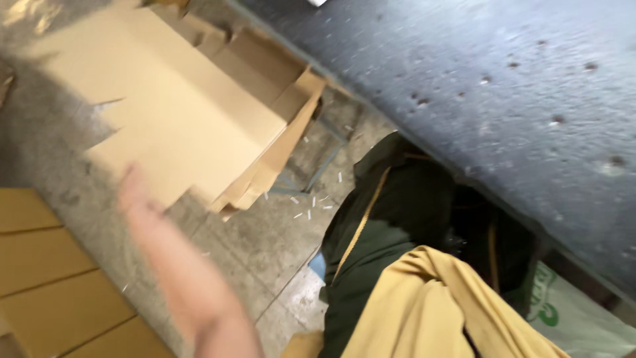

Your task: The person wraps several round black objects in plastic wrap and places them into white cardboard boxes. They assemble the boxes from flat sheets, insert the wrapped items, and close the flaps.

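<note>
My left hand reaches up and to the left from the bottom of the view, blurred by motion. Its fingertips are at the lower edge of a stack of flattened brown cardboard sheets lying on the concrete floor. The blur hides whether the fingers grip the cardboard or only touch it. My forearm crosses the floor below the hand. My right hand is out of view.
A dark speckled tabletop fills the upper right. Under its edge lie a dark green jacket, a mustard-yellow cloth and a white-and-green bag. Brown cartons sit at lower left. Small white scraps litter the floor.
</note>
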A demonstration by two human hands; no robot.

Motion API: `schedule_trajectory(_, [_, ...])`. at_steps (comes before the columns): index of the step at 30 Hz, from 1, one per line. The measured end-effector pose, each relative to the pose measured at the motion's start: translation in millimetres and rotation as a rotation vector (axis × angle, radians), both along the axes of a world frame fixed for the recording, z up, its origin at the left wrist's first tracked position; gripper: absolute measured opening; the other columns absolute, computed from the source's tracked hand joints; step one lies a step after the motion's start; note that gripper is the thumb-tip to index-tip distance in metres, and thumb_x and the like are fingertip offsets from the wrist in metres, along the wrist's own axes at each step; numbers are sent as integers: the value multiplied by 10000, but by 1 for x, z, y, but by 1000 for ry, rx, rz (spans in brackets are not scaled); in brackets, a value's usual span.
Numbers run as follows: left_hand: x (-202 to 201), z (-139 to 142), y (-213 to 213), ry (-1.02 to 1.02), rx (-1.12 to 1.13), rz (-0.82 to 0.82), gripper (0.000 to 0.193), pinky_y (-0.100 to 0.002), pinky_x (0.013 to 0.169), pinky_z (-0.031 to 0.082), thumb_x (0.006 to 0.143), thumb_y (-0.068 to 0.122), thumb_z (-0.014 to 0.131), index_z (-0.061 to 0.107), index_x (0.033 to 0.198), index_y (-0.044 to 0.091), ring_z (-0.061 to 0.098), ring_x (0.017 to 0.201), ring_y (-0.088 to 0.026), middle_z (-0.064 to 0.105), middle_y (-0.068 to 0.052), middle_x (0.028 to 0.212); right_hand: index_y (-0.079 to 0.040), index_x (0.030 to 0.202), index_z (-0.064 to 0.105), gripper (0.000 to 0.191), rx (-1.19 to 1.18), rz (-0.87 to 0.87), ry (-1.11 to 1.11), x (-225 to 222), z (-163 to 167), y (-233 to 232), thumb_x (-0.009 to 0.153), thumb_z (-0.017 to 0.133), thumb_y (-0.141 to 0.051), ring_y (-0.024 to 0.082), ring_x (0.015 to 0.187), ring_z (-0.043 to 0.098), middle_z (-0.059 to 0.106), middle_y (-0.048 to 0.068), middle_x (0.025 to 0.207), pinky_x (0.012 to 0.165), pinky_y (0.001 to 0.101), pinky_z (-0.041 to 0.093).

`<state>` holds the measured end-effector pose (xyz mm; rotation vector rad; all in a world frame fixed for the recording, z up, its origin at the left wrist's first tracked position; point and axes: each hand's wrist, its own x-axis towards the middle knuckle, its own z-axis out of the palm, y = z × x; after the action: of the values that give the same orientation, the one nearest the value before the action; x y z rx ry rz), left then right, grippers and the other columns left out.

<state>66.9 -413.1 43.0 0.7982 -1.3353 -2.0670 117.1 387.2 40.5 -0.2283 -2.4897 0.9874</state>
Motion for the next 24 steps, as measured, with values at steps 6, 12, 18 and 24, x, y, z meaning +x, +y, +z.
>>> schedule_trajectory(6, [42, 82, 46, 603, -217, -88, 416, -343, 805, 565, 879, 269, 797, 669, 1238, 100, 668, 917, -174, 712, -52, 1077, 54, 1149, 584, 164, -141, -84, 139, -6, 32, 21, 1159, 666, -88, 204, 1069, 655, 684, 181, 1208, 999, 315, 554])
schedule_trajectory(12, [-38, 74, 149, 946, -201, -396, 428, -322, 804, 559, 876, 268, 788, 680, 1241, 73, 670, 918, -158, 725, -59, 1084, 41, 1201, 617, 235, -624, 99, 241, -51, 74, -33, 1190, 625, -193, 208, 1061, 688, 691, 165, 1177, 972, 328, 558])
schedule_trajectory(18, [-67, 135, 224, 655, -50, -677, 441, -302, 803, 552, 873, 267, 780, 692, 1244, 45, 673, 919, -142, 738, -66, 1090, -29, 1342, 532, 431, -1147, 467, 178, -71, 95, -36, 1038, 548, -335, 208, 1146, 687, 681, 100, 1293, 1000, 327, 561])
schedule_trajectory(24, [-229, 79, 367, -212, -867, -843, 495, -318, 819, 550, 853, 282, 778, 696, 1281, 48, 709, 916, -187, 753, -108, 1070, 35, 1398, 551, 549, -590, -126, 71, -69, 64, -7, 940, 721, -215, 119, 1043, 660, 705, 123, 1193, 905, 266, 535])
